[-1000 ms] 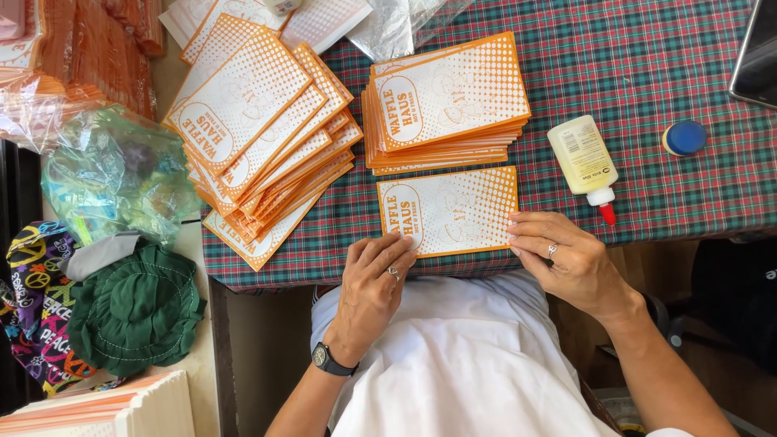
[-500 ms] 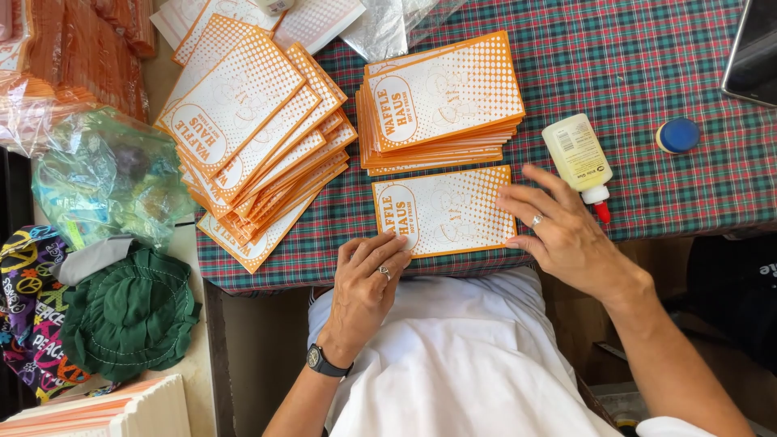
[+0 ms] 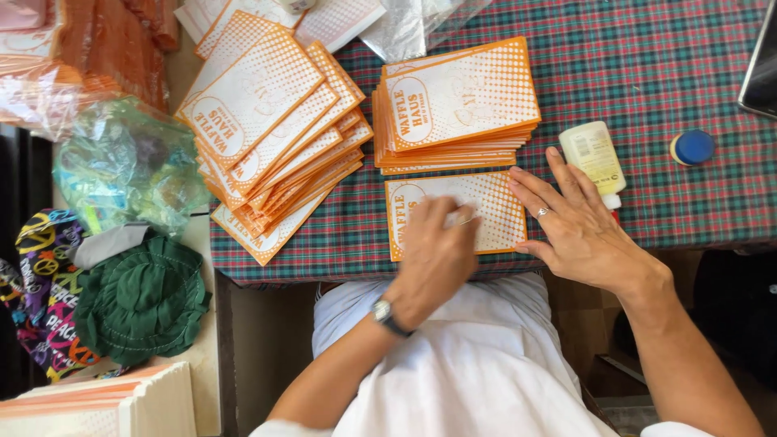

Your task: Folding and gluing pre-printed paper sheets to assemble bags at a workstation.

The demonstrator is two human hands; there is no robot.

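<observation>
A single orange-and-white paper bag (image 3: 490, 212) lies flat near the front edge of the checked tablecloth (image 3: 647, 73). My left hand (image 3: 433, 259) rests on top of its middle, fingers bent, pressing down. My right hand (image 3: 575, 226) lies flat with spread fingers on the bag's right end; a ring shows on one finger. Just beyond the bag is a neat stack of the same bags (image 3: 457, 105). A fanned pile of more bags (image 3: 271, 133) lies to the left. A small glue bottle (image 3: 595, 158) lies by my right fingertips.
A blue cap (image 3: 693, 147) sits right of the bottle. A dark tablet edge (image 3: 761, 73) is at the far right. Left of the table are a plastic bag of items (image 3: 121, 166), a green cloth (image 3: 142, 299), and more paper stacks (image 3: 97, 400).
My left hand has moved up from the table's front edge onto the middle of the single bag. My right hand has slid slightly right along the bag's end.
</observation>
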